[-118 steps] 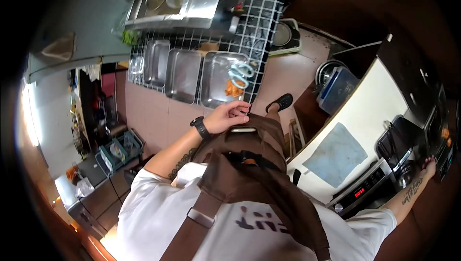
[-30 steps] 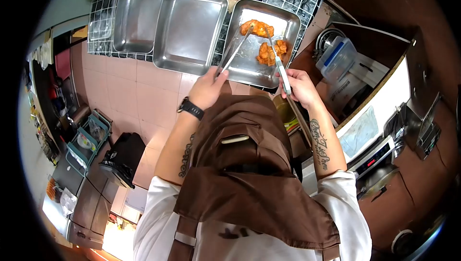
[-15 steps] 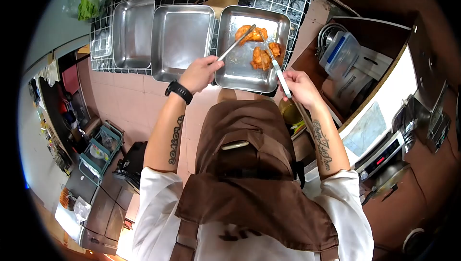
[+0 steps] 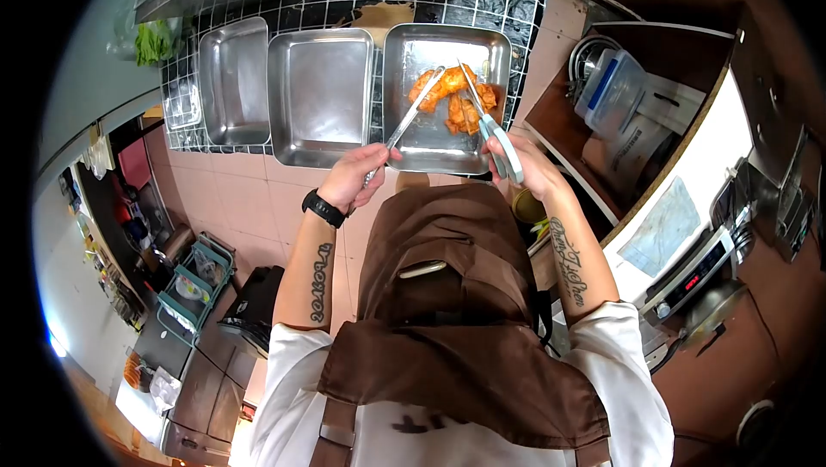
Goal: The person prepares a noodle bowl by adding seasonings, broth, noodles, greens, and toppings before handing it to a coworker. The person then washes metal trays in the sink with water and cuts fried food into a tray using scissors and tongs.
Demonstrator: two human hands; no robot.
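Note:
In the head view, my left hand (image 4: 354, 178) is wrapped around metal tongs (image 4: 406, 121). Their tips grip a piece of orange-coated meat (image 4: 449, 82), which looks like marinated chicken. Scissors with pale blue-white handles (image 4: 502, 147) are held in my right hand (image 4: 535, 168), fingers around the handles. The scissor blades reach over the right end of the gripped piece; whether they cut into it is hard to see. More orange pieces (image 4: 462, 116) lie just below in the same metal tray (image 4: 422, 153).
Left of the meat tray stand a middle metal tray (image 4: 320, 93) and a narrower one (image 4: 235, 80), on a wire grid (image 4: 520, 3). At right, an open cabinet holds a lidded plastic container (image 4: 615, 93). Green leaves (image 4: 153, 44) hang at upper left.
The tongs have shifted their hold to the piece's left side. My right hand has opened the scissor handles, and the blades sit at the meat. The view has tilted slightly.

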